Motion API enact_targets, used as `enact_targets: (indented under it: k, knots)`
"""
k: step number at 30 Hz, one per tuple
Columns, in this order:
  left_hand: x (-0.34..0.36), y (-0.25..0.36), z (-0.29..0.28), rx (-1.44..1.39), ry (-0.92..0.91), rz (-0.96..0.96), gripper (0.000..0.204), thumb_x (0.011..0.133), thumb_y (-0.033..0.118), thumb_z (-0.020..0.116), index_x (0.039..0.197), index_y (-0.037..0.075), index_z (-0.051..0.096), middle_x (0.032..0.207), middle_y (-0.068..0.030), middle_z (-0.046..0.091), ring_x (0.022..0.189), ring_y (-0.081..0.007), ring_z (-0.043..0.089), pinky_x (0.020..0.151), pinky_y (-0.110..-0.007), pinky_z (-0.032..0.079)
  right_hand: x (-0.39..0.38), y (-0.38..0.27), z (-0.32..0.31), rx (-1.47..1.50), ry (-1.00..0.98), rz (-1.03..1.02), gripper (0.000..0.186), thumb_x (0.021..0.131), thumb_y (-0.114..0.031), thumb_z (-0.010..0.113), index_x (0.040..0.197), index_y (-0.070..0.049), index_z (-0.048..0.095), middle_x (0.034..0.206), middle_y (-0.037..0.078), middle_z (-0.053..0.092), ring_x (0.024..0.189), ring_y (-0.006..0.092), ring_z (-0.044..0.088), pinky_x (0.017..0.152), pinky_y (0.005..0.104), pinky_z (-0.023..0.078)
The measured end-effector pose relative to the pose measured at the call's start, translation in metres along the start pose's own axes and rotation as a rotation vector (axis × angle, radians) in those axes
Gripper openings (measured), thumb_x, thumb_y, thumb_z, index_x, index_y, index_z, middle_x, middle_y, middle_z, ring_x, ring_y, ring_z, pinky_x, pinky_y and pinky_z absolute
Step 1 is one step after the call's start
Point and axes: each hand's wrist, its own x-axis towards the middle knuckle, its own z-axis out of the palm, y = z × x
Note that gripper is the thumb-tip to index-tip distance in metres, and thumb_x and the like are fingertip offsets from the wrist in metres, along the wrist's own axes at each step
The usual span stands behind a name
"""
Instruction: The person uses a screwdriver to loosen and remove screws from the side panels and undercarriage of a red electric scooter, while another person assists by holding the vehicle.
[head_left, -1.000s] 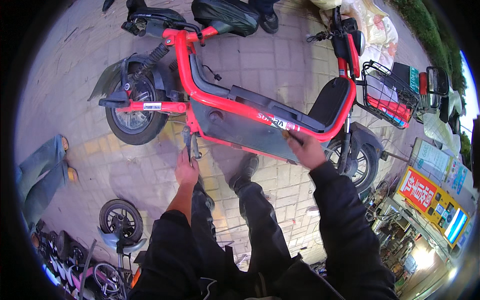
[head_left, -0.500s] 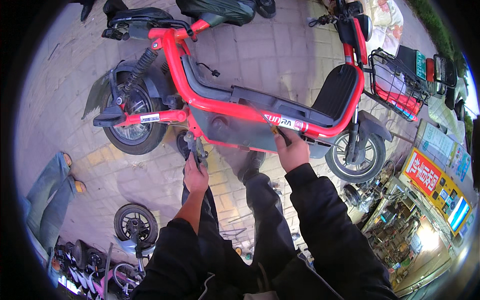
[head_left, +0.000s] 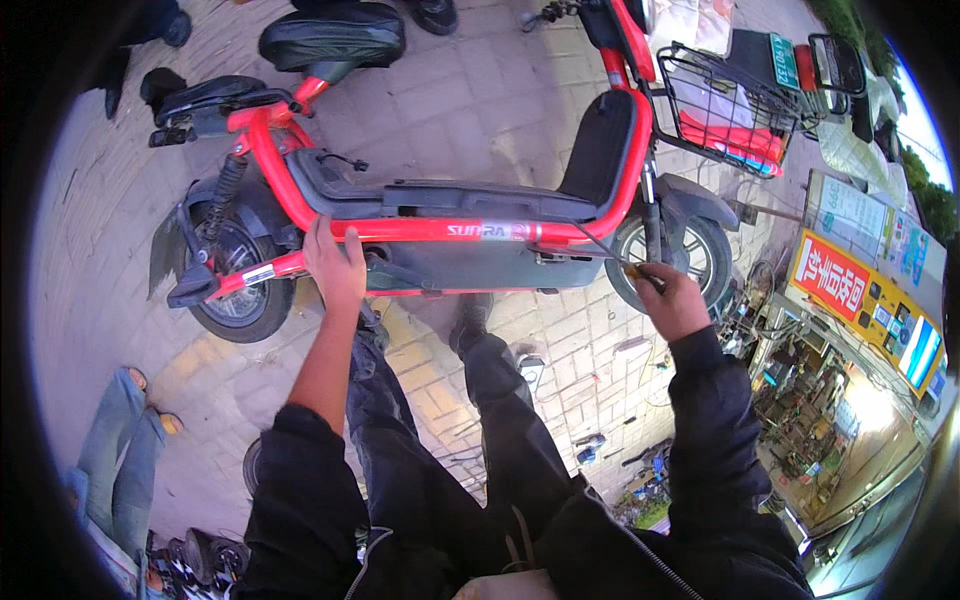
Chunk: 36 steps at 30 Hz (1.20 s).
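Observation:
A red electric scooter (head_left: 400, 230) with a dark footboard stretches across in front of me. My left hand (head_left: 337, 265) lies against its red frame tube, fingers stretched out and thumb apart. To the right, my right hand (head_left: 672, 302) is closed around the yellowish handle of a screwdriver (head_left: 597, 240). The tool's long thin shaft points up and left, its end by the tube near the front wheel (head_left: 690, 250). Whether the tip touches the scooter I cannot tell. The black seat (head_left: 333, 37) is at the far left, beyond the rear wheel (head_left: 243, 300).
A wire basket (head_left: 725, 110) holding red items stands at the far right. Below it are a red and yellow signboard (head_left: 850, 285) and a cluttered tool cabinet (head_left: 810, 410). Loose tools and parts (head_left: 650, 470) lie on the paving. A person's jeans-clad legs (head_left: 120, 450) are at left.
My left hand has gone from a metal part below the frame up to the tube. My right hand, with the screwdriver, has moved right, away from the frame. The scooter appears further left.

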Motion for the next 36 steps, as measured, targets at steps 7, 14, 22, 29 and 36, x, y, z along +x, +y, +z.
enact_targets:
  k: [7, 14, 22, 29, 36]
  knots:
    - [0.016, 0.039, 0.061, 0.445, -0.124, -0.007, 0.05, 0.087, 0.041, 0.046, 0.123, 0.006, 0.048, 0.13, -0.0085, 0.045, 0.129, -0.0261, 0.031, 0.106, -0.051, 0.018, 0.026, 0.045, 0.001, -0.175, 0.021, 0.033, 0.026, 0.081, -0.027, 0.056, 0.093, -0.006, 0.065, 0.083, 0.019, 0.064, 0.079, 0.0373, 0.062, 0.07, 0.0445, 0.049]
    - [0.017, 0.038, 0.068, 0.5, -0.127, 0.006, 0.048, 0.087, 0.042, 0.045, 0.121, 0.008, 0.049, 0.126, -0.0081, 0.048, 0.127, -0.025, 0.034, 0.106, -0.049, 0.019, 0.029, 0.016, 0.015, -0.444, -0.126, 0.168, 0.025, 0.086, -0.03, 0.049, 0.097, -0.008, 0.056, 0.073, 0.021, 0.062, 0.071, 0.0399, 0.062, 0.065, 0.0516, 0.048]
    - [0.018, 0.037, 0.068, 0.526, -0.127, 0.025, 0.047, 0.088, 0.042, 0.045, 0.119, 0.008, 0.051, 0.125, -0.0077, 0.048, 0.125, -0.0244, 0.035, 0.106, -0.049, 0.021, 0.004, 0.017, 0.032, -0.393, -0.095, 0.119, 0.029, 0.084, -0.023, 0.052, 0.112, -0.016, 0.051, 0.084, 0.021, 0.061, 0.071, 0.042, 0.06, 0.064, 0.0493, 0.049]
    - [0.014, 0.04, 0.067, 0.525, -0.132, 0.017, 0.046, 0.087, 0.041, 0.045, 0.119, 0.008, 0.051, 0.126, -0.0065, 0.048, 0.126, -0.0239, 0.034, 0.106, -0.048, 0.021, -0.014, 0.066, 0.054, -0.19, 0.132, 0.054, 0.025, 0.084, -0.026, 0.052, 0.107, -0.019, 0.058, 0.083, 0.019, 0.062, 0.074, 0.0409, 0.06, 0.067, 0.05, 0.049]
    - [0.017, 0.04, 0.068, 0.527, -0.088, 0.031, 0.043, 0.086, 0.038, 0.047, 0.115, 0.008, 0.054, 0.122, -0.0043, 0.052, 0.124, -0.0237, 0.037, 0.106, -0.048, 0.021, 0.036, 0.038, 0.018, -0.269, -0.024, 0.098, 0.024, 0.085, -0.03, 0.052, 0.099, -0.014, 0.063, 0.081, 0.021, 0.064, 0.076, 0.0404, 0.061, 0.07, 0.0478, 0.049]
